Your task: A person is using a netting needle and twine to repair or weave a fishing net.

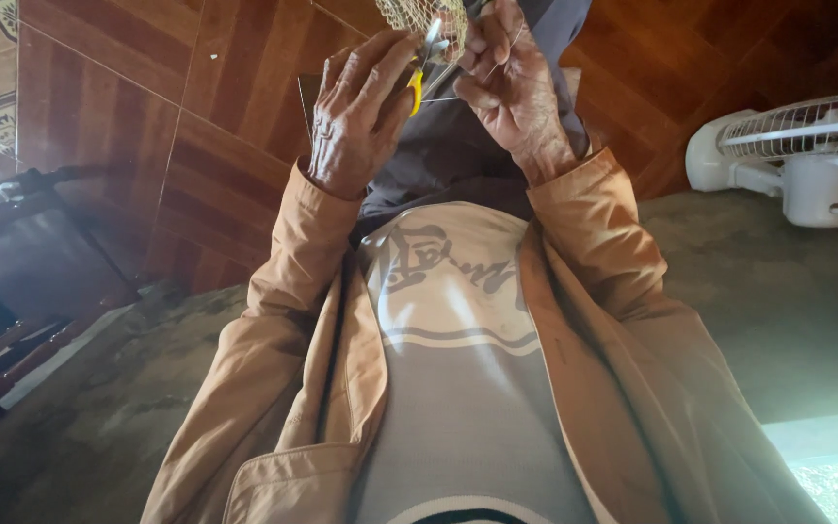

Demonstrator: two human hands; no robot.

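Nearest the camera: my tan jacket, hanging open over a grey shirt with a pale, rounded printed emblem across the chest. Beyond it, my forearms rise together so that both hands meet over my lap, close enough to work one small spot. My left hand is curled around a small yellow-handled cutter, its bright tip angled up toward the mesh. My right hand is closed in a pinch on a fine pale thread, which runs taut across to the cutter; I judge the tension keeps the strand steady for the blade. Just above both hands, at the frame's top edge, hangs the cream netting, partly cut off from view. Farther out: dark red-brown floor tiles. To one side stands a dark chair; to the other, a white electric fan.
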